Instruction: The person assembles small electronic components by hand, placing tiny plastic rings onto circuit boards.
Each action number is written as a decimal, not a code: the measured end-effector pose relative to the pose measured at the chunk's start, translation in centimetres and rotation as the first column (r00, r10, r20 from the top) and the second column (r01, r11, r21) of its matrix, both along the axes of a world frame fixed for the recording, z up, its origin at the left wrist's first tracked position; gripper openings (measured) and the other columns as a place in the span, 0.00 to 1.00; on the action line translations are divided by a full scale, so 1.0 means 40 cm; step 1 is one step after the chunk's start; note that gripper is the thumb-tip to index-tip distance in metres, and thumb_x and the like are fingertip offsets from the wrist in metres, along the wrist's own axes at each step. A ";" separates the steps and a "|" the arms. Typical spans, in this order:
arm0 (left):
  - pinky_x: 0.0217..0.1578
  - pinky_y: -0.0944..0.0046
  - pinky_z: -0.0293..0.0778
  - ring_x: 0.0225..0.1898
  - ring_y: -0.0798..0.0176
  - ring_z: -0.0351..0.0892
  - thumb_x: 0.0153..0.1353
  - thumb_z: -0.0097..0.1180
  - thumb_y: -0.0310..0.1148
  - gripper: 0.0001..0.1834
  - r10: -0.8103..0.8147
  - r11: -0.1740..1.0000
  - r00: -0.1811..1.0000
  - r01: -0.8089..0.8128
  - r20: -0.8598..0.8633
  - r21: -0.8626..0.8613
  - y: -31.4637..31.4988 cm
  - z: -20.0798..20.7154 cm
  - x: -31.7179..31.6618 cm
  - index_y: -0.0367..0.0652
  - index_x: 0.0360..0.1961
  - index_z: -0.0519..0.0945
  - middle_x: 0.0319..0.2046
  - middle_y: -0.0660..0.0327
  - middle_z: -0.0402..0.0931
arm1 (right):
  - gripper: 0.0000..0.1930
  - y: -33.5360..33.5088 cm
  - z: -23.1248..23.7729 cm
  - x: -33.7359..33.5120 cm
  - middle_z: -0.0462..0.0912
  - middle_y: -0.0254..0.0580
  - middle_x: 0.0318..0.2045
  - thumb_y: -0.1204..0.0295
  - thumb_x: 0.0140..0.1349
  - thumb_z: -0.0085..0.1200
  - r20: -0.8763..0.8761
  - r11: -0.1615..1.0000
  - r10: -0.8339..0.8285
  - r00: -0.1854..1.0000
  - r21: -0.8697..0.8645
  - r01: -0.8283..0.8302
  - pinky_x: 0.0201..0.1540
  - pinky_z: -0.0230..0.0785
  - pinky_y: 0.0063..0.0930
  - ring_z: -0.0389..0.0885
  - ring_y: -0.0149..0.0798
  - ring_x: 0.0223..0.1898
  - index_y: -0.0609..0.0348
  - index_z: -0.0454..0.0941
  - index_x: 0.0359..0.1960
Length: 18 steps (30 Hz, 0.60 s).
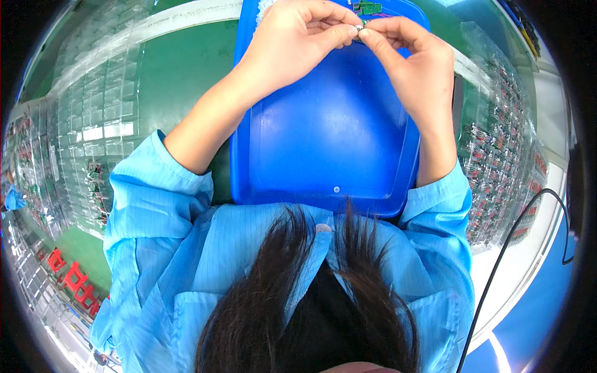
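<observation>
My left hand (283, 46) and my right hand (423, 68) meet over the far end of a blue plastic tray (323, 137). Thumb and forefinger of each are pinched around a tiny silver-and-green part (359, 28), mostly covered by the fingertips; its exact kind cannot be made out. Just beyond the fingers, small green circuit boards (368, 8) with reddish wires lie at the tray's far end. A pile of small clear-white pieces (264, 6) shows at the tray's far left, beside my left hand.
Clear compartmented trays (102, 105) are spread over the green table (174, 68) on the left. On the right, more clear trays hold many wired boards (500, 149). Red parts (74, 280) sit at the lower left. A black cable (497, 273) hangs at the right. One small clear bead (336, 189) lies in the blue tray's near end.
</observation>
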<state>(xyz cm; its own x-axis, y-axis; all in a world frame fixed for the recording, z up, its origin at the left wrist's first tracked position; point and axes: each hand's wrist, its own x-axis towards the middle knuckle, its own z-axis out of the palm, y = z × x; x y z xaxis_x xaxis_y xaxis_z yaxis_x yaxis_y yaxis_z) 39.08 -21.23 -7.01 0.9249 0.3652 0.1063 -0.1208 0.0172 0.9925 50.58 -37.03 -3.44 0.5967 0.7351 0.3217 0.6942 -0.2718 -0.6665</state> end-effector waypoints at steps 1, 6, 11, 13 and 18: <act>0.41 0.72 0.81 0.39 0.73 0.84 0.70 0.60 0.23 0.08 -0.013 1.000 1.000 0.013 -0.019 -0.020 0.003 0.006 0.001 0.30 0.46 0.85 0.38 0.61 0.86 | 0.09 0.007 -0.005 0.015 0.90 0.38 0.35 0.73 0.63 0.68 -0.137 0.998 0.034 0.990 0.053 -0.026 0.44 0.76 0.25 0.85 0.29 0.37 0.63 0.87 0.42; 0.40 0.71 0.80 0.38 0.73 0.83 0.69 0.60 0.24 0.09 -0.071 0.992 0.995 0.079 -0.075 0.098 0.006 0.065 -0.001 0.31 0.45 0.87 0.35 0.62 0.86 | 0.03 0.006 0.032 0.002 0.88 0.38 0.28 0.81 0.60 0.65 -0.290 0.996 0.054 0.955 0.083 -0.031 0.36 0.74 0.20 0.83 0.25 0.30 0.68 0.86 0.34; 0.40 0.66 0.81 0.34 0.67 0.84 0.66 0.60 0.24 0.11 0.003 0.864 0.999 0.024 -0.052 0.503 -0.017 0.099 -0.021 0.31 0.47 0.85 0.34 0.55 0.87 | 0.04 0.018 0.002 0.035 0.85 0.36 0.25 0.77 0.62 0.64 -0.019 0.995 0.085 0.996 0.044 -0.084 0.33 0.71 0.23 0.79 0.25 0.28 0.67 0.84 0.32; 0.38 0.63 0.80 0.32 0.66 0.83 0.65 0.59 0.24 0.13 0.088 0.433 0.940 -0.335 0.330 0.837 -0.026 0.114 -0.040 0.33 0.50 0.83 0.33 0.55 0.84 | 0.05 0.022 0.006 0.042 0.84 0.37 0.25 0.76 0.62 0.64 0.038 0.985 0.148 0.988 0.079 -0.151 0.33 0.71 0.24 0.79 0.26 0.29 0.66 0.83 0.32; 0.47 0.54 0.76 0.43 0.47 0.82 0.63 0.60 0.30 0.06 -0.590 0.263 0.618 0.756 -0.520 0.600 -0.091 0.139 -0.080 0.40 0.39 0.82 0.35 0.55 0.80 | 0.06 0.015 0.001 0.047 0.81 0.37 0.23 0.75 0.61 0.64 -0.103 0.932 0.235 0.966 -0.259 -0.254 0.32 0.71 0.27 0.76 0.29 0.26 0.66 0.82 0.32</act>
<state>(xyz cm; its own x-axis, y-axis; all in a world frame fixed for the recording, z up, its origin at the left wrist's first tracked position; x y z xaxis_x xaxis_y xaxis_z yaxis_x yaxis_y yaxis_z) 35.88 -24.85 -1.45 0.8241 -0.5311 -0.1970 -0.2776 -0.6818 0.6768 52.45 -36.44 -3.41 0.4008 0.9144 0.0573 0.7169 -0.2741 -0.6411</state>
